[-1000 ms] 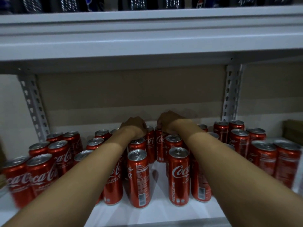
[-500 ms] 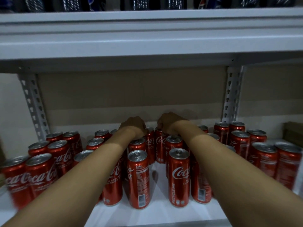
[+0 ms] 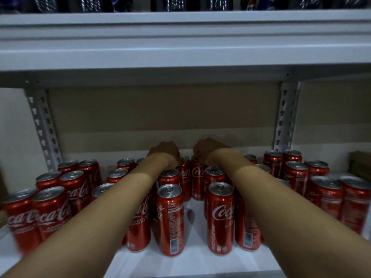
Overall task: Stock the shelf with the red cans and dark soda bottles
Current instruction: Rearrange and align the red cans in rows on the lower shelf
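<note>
We are reaching both hands to the far middle of the white metal shelf [image 3: 196,263]. Our left hand [image 3: 165,153] is curling down over a tall red aluminium can [image 3: 185,177] at the back, and our right hand [image 3: 207,150] is curling over the neighbouring red can [image 3: 197,180]; we cannot tell how firmly either is gripping. More red cans [image 3: 170,219] are standing upright to the left, right and near. Dark soda bottles [image 3: 174,4] are lining the upper shelf.
</note>
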